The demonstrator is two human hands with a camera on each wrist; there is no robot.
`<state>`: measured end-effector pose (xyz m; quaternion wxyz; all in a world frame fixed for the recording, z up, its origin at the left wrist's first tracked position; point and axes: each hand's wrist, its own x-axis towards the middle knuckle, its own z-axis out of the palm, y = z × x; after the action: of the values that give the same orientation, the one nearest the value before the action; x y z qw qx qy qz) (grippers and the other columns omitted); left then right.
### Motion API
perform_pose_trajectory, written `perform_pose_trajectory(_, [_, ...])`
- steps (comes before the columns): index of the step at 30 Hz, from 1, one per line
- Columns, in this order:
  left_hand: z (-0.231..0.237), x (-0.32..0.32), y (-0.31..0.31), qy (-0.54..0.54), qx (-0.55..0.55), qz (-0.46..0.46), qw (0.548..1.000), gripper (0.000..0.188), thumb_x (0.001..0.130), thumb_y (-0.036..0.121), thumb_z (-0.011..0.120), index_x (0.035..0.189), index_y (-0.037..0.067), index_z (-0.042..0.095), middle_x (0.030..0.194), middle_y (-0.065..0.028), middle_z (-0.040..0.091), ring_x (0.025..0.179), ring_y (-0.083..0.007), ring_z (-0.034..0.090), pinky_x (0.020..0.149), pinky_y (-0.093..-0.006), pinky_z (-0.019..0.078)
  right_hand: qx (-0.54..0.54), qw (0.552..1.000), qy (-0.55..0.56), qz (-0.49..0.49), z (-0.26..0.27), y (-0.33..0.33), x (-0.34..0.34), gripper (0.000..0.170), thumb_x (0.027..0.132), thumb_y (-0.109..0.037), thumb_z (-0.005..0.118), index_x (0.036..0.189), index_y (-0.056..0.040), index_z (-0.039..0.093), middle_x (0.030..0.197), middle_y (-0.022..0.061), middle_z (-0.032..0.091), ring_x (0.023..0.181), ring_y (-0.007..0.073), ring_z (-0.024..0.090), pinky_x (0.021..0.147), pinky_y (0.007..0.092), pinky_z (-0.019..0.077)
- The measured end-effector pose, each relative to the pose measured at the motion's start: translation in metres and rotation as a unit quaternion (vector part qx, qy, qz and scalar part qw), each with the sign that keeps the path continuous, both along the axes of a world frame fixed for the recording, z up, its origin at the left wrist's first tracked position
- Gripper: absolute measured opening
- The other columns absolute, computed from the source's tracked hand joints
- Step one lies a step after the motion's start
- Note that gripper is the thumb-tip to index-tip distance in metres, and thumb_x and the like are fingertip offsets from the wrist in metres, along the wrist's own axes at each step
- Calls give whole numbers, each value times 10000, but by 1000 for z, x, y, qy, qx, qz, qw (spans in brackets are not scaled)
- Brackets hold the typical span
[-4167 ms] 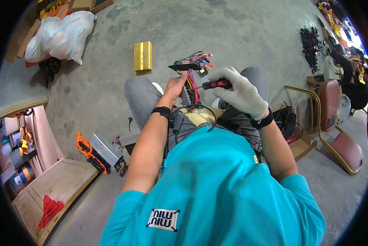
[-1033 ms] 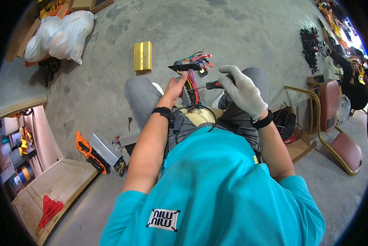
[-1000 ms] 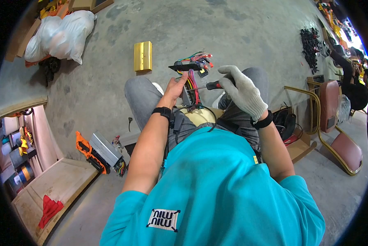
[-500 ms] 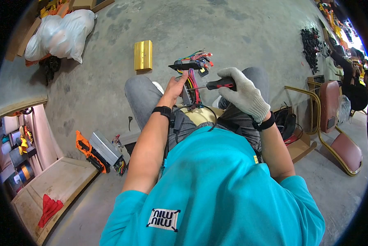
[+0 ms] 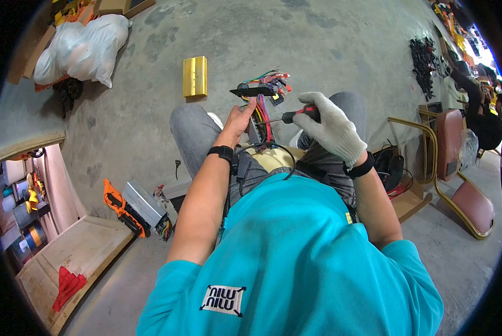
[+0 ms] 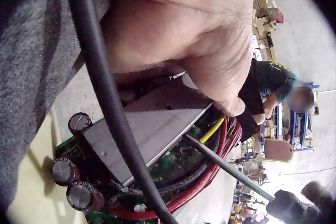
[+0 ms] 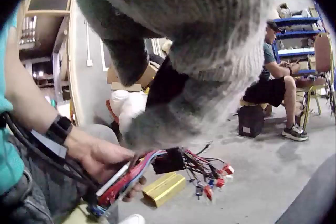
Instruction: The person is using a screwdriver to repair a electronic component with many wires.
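Note:
My bare left hand grips a circuit board with a grey metal plate; large capacitors stand at its end. Thick red wires run along the board to a black end panel, with loose plugs beyond it. My right hand, in a white knitted glove, holds a screwdriver by its black and red handle. The shaft reaches in beside the metal plate, among the wires; its tip is hidden.
A gold metal case lies on the floor ahead. A silver unit with an orange part stands at the left, near a wooden board. White bags sit at the upper left, a chair at the right. Another person sits farther off.
The gloved fingers have shifted around the screwdriver handle, uncovering and covering its rear part. The left hand and the board have stayed in place.

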<state>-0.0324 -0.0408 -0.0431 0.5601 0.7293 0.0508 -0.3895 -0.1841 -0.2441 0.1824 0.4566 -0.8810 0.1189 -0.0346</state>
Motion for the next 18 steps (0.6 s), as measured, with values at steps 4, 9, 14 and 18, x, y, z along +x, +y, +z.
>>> perform_pose_trajectory(4, [3,1,0,17,1,-20,1000,1107,754,845,706,1283,-109,519,918,-75,641,754,-135,570,639,-278,435,80,989,118,-46,3,-3,2,362,888,-70,693,1240,-37,616,1092,152,692,990,256,701,876,365,556])
perform_pose_trajectory(9, [16,2,1,39,5,-27,999,1303,725,864,709,1456,-162,375,1250,-219,617,1134,-247,595,947,-361,485,-11,1000,-28,7,-8,-5,-2,338,913,-118,709,1227,-33,617,1012,156,716,915,291,720,836,370,563])
perform_pose_trajectory(14, [33,0,-2,45,-4,-27,999,1342,733,862,704,1486,-180,318,1382,-274,553,1273,-292,540,1079,-402,426,17,996,75,-40,-2,-4,0,320,896,-113,700,1193,-26,617,1053,171,710,995,294,712,871,386,556])
perform_pose_trajectory(18, [39,-1,0,44,-10,-29,999,1366,732,856,712,1498,-193,286,1415,-291,528,1317,-313,517,1129,-424,396,25,998,52,-18,-2,-5,-2,321,885,-130,709,1176,-31,616,1074,171,708,1007,291,707,871,387,554])
